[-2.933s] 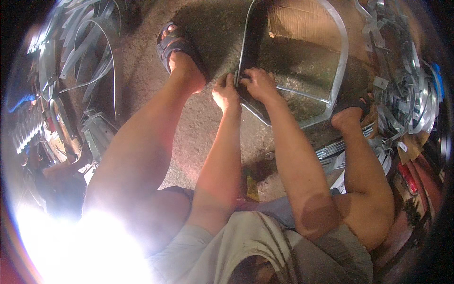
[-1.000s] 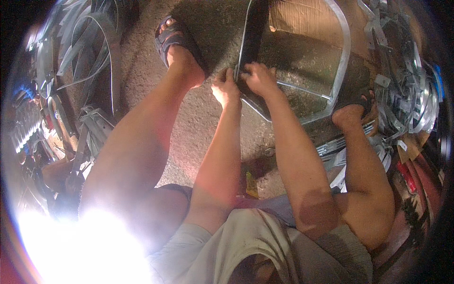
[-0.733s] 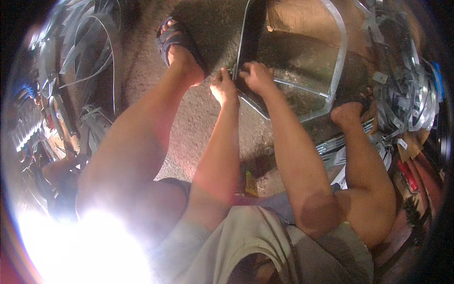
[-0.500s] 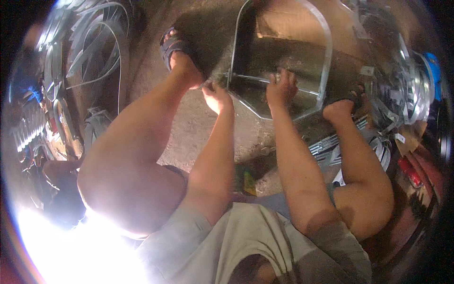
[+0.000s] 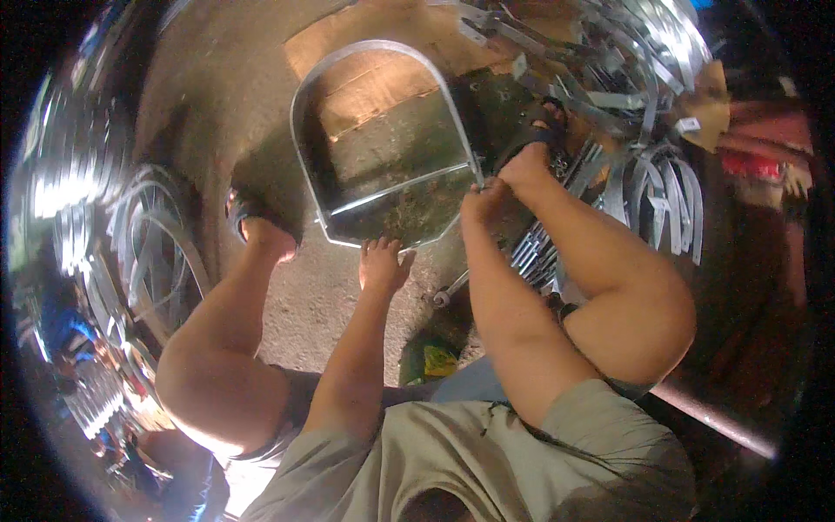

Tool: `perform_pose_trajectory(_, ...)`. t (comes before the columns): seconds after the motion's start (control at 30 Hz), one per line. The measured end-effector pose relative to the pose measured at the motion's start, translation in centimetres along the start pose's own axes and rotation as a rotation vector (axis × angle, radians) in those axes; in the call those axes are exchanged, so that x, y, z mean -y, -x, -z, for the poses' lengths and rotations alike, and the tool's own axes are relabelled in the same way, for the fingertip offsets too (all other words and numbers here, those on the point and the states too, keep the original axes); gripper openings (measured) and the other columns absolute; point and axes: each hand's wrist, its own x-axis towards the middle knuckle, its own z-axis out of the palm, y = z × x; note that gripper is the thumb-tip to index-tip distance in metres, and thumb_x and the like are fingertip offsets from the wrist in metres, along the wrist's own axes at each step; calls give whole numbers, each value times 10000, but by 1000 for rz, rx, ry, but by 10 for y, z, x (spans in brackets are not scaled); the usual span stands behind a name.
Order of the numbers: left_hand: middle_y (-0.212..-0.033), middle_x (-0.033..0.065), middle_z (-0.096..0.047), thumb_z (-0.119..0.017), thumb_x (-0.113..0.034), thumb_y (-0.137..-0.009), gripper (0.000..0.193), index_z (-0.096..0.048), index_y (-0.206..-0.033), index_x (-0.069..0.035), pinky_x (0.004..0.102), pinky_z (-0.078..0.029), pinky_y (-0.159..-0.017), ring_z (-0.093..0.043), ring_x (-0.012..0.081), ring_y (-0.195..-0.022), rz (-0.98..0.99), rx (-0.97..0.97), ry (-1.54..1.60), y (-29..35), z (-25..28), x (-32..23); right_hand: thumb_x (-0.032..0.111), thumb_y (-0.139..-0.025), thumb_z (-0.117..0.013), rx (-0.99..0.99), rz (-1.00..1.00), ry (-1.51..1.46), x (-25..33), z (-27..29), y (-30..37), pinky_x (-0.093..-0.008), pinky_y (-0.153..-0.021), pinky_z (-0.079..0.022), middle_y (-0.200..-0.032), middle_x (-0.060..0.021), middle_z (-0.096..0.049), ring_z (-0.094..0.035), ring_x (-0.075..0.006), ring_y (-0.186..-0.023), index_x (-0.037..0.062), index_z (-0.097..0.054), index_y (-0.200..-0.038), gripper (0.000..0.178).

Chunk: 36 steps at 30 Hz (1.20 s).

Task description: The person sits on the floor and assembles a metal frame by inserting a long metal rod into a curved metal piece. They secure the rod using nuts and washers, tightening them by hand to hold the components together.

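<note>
A large arch-shaped metal strap frame (image 5: 301,148) lies on the ground between my feet, its rounded end away from me. A straight rod (image 5: 400,189) crosses it from side to side. My left hand (image 5: 384,264) is at the frame's near edge, fingers stretched over the strap and thumb apart. At the right-hand corner, where the rod meets the strap, my right hand (image 5: 483,204) is closed on the frame. Whatever small part sits under those fingers is hidden.
Flat cardboard (image 5: 370,96) lies under the frame's far part. A wrench (image 5: 445,294) rests near my right forearm, beside a pile of metal rods (image 5: 532,257). Curved metal straps (image 5: 152,235) are heaped at left, with more strips (image 5: 657,196) at right. A green-and-yellow object (image 5: 428,360) lies close to me.
The view has shifted, so the frame appears further left. My left hand has gone from the frame's left corner to its near edge. My right hand has moved from mid-rod to the right corner.
</note>
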Motion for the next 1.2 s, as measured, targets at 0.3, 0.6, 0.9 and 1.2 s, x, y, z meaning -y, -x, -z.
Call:
perform_pose_trajectory(0.3,-1113,119,-667,-559,-425,-945,360,-691,-1085,-120,504,-424,-978,-587,329,-1120,109,43,44,-4,-4,-18,221,-1012,-446,-242,-188,-204,-2,-6,-4,-486,-1060,-385,-1375,-325,-505,-499,-470,-1252,-61,-468,-1383,467)
perform_pose_trajectory(0.6,-1149,112,-616,-667,-279,-865,329,-637,-1143,-107,484,-440,-933,-548,339,-1105,-202,-301,161,-109,24,-104,320,-1026,-414,-146,-260,-114,-36,-37,-7,-504,-1035,-409,-1305,-284,-556,-525,-460,-1204,-55,-529,-1290,473)
perform_pose_trajectory(0.9,-1058,100,-654,-670,-257,-859,281,-641,-1093,-106,474,-488,-867,-608,322,-1061,-332,18,126,-190,15,-111,297,-1012,-417,-285,21,-126,-30,-33,6,-526,-1047,-387,-1377,-305,-469,-463,-469,-1254,-50,-462,-1340,480)
perform_pose_trajectory(1.2,-1043,62,-658,-694,-277,-835,257,-634,-1032,-123,458,-465,-888,-607,269,-1075,-266,-56,101,-188,15,-118,273,-1023,-413,-288,-31,-175,-30,-39,0,-525,-1047,-380,-1374,-297,-463,-458,-459,-1253,-38,-450,-1340,446)
